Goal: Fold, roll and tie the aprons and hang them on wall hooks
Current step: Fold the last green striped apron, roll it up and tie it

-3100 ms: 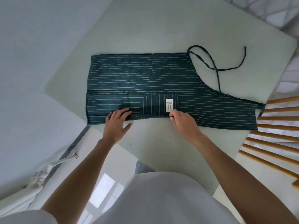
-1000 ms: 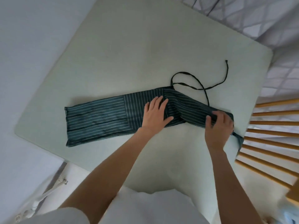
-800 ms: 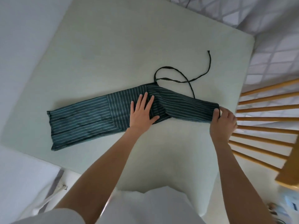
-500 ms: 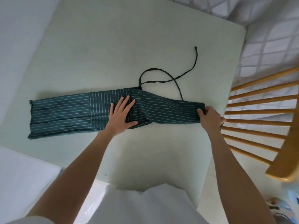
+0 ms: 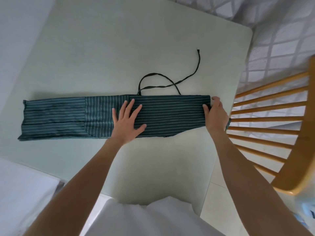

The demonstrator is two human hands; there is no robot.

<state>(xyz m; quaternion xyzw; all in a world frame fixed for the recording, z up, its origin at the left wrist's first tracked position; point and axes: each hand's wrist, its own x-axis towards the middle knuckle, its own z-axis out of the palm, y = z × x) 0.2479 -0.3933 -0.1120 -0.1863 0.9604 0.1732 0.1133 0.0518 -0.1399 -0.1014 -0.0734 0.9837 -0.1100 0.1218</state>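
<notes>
The dark green striped apron (image 5: 170, 114) lies folded into one long narrow band across the pale green table (image 5: 102, 48), running from near the left edge to the right edge, closer to the near side than the far. The left hand (image 5: 127, 121) lies flat on the band's middle, fingers straight and spread, pressing the cloth down. The right hand (image 5: 215, 114) grips the band's right end — thumb on top, fingers curled round the edge. The apron's dark tie strings (image 5: 170, 82) loop loosely on the table just beyond the band's far edge. A wooden spindle-back chair (image 5: 272, 133) stands beside the table's right edge.
</notes>
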